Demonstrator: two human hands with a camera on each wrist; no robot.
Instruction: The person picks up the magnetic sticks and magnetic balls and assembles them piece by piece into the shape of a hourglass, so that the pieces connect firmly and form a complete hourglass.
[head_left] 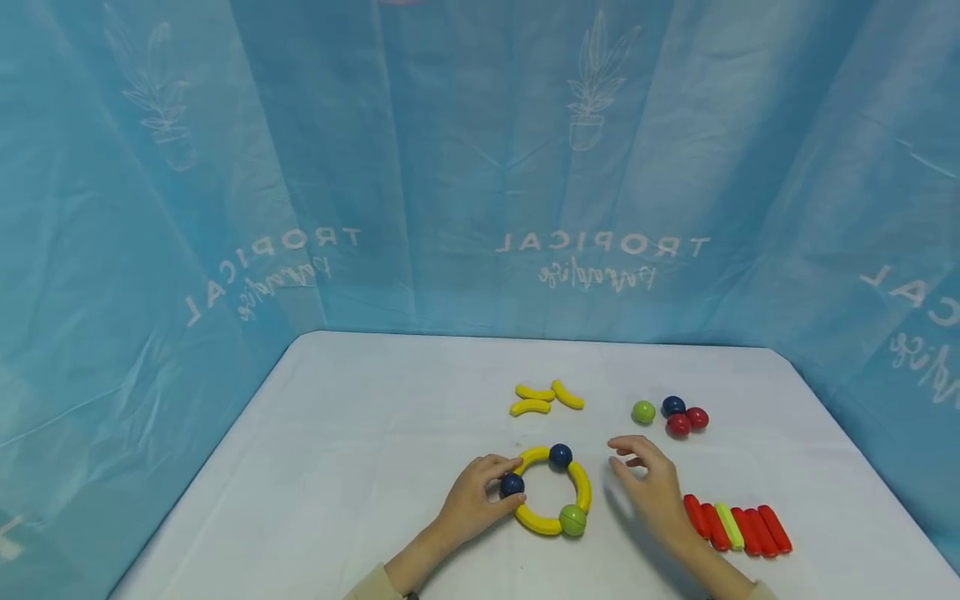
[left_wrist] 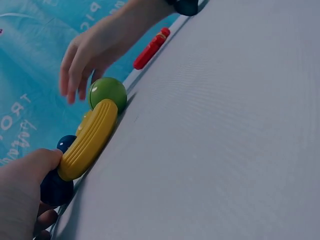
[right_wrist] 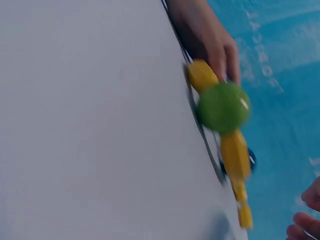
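Note:
Three curved yellow rods, such as this one [head_left: 581, 487], form a ring on the table with two dark blue balls and a green ball [head_left: 573, 520] at the joints. At the ring's left side, my left hand [head_left: 477, 497] grips one dark blue ball [head_left: 512, 485] between thumb and fingers. The thumb also lies by the end of the front yellow rod [left_wrist: 90, 141]. The other blue ball [head_left: 560, 456] sits at the far side. Right of the ring, my right hand [head_left: 651, 485] hovers over the table, fingers loosely bent and holding nothing.
Beyond the ring lie three loose yellow curved rods [head_left: 530, 407]. A loose green ball [head_left: 643, 412], a blue ball [head_left: 673, 406] and two red balls [head_left: 678, 426] sit at the back right. Several red bars [head_left: 774, 528] and one yellow-green bar [head_left: 729, 527] lie beside my right forearm. Blue curtains surround the white table.

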